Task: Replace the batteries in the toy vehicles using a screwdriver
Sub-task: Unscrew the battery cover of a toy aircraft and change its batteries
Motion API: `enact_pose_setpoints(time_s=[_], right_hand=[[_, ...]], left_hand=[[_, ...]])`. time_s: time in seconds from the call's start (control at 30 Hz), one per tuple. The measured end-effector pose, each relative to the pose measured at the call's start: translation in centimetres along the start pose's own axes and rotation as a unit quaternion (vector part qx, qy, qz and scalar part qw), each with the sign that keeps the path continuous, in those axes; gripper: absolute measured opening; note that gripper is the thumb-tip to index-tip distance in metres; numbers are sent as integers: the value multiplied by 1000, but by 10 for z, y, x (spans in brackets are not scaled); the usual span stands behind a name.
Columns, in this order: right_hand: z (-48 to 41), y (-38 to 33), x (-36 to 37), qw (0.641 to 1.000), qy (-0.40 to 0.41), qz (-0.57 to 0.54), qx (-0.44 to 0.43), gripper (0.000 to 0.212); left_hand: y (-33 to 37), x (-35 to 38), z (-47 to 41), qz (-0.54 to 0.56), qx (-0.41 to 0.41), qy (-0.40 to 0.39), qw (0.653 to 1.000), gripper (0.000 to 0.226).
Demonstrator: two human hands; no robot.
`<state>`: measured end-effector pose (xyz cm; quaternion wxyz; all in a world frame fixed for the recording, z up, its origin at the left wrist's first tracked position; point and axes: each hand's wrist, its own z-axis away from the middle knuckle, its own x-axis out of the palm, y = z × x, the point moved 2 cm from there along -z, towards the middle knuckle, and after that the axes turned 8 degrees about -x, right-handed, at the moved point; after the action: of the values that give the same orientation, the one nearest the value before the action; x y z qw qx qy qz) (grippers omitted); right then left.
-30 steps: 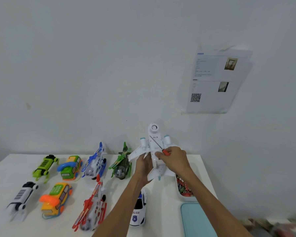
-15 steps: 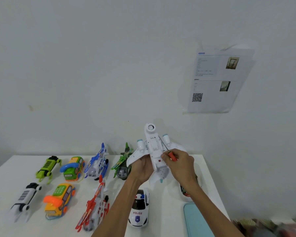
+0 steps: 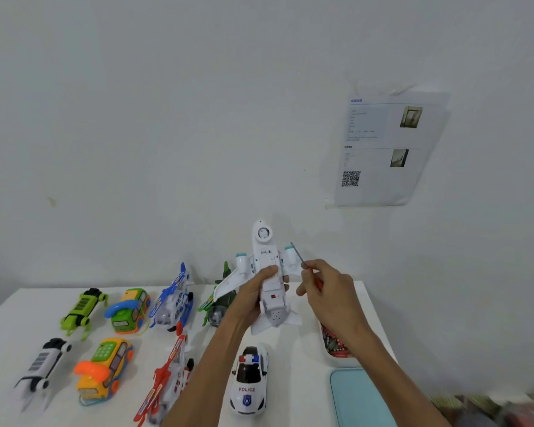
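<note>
A white table [image 3: 19, 318] stands against a plain pale wall [image 3: 167, 118], where a printed sheet [image 3: 386, 149] with a QR code and 2 small photos hangs. 8 toys lie in 2 rows. At the back are a green robot dog [image 3: 82, 308], a green phone car [image 3: 130, 309], a blue helicopter [image 3: 173, 300] and a green helicopter [image 3: 216, 306] half hidden by the left hand. Nearer are a white robot dog [image 3: 42, 365], an orange phone car [image 3: 105, 368], a red helicopter [image 3: 170, 377] and a police car [image 3: 248, 380]. A white tub [image 3: 333, 362] of small red bits sits partly behind the right forearm, beside a teal tray [image 3: 361, 399].

The white toy plane [image 3: 269, 260] is held above the table's far edge, belly to the camera, nose up. The left hand [image 3: 253, 297] grips its body, thumb across the belly. The right hand [image 3: 330, 291], just beside it, pinches a screwdriver [image 3: 298, 254] in curled fingers, tip pointing up.
</note>
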<state>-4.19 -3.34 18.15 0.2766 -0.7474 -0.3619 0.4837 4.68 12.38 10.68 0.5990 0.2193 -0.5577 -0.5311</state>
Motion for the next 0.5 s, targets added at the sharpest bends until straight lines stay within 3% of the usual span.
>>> enact_pose_setpoints(time_s=[0.1, 0.23, 0.5], right_hand=[[4, -10, -3, 999, 10, 8, -32, 23], [8, -18, 2, 998, 26, 8, -54, 25], [6, -16, 5, 998, 39, 12, -57, 27]], left_hand=[[7, -4, 2, -17, 21, 13, 1000, 52], [13, 1, 5, -14, 10, -10, 1000, 32], [17, 10, 12, -22, 10, -11, 1000, 49]])
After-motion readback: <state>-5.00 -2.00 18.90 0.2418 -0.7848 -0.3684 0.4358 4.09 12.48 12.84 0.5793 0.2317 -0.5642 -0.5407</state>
